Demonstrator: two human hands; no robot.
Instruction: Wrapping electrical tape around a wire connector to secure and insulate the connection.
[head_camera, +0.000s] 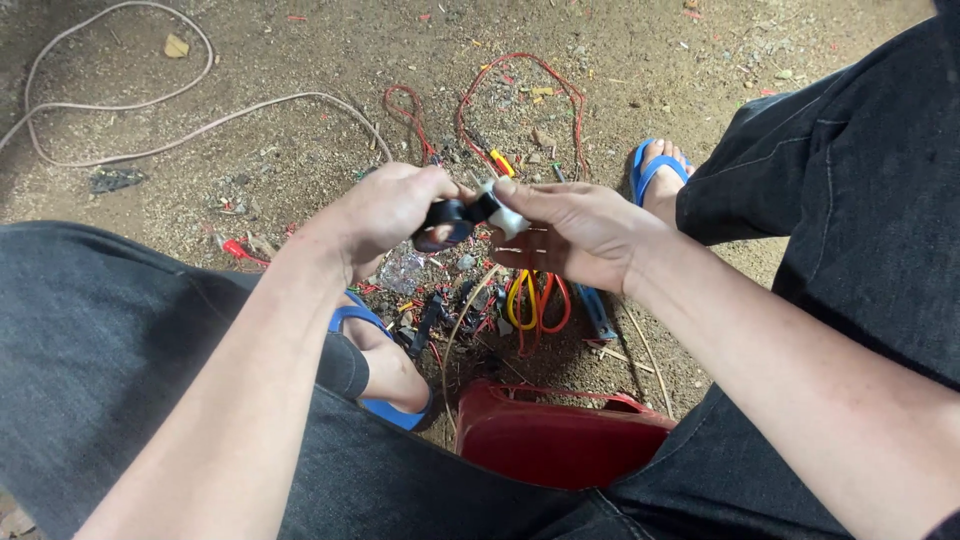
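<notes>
Gripping a light, rigid black-and-white plug (478, 213), left hand (385, 215) and right hand (580, 232) pinch opposite ends; red wire loops (520, 100) at twelve o'clock.

Red wire loops (520, 100) and scraps clutter the dirt between the feet; bare dirt floor (300, 50) lies open beyond.

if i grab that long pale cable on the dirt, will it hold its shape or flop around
The pale cable would probably flop: it lies in loose curving loops on the dirt floor, so it looks limp, not stiff. It appears thin, so likely light. Its loops would likely drag and might snag on scattered debris rather than lift clean.
</notes>
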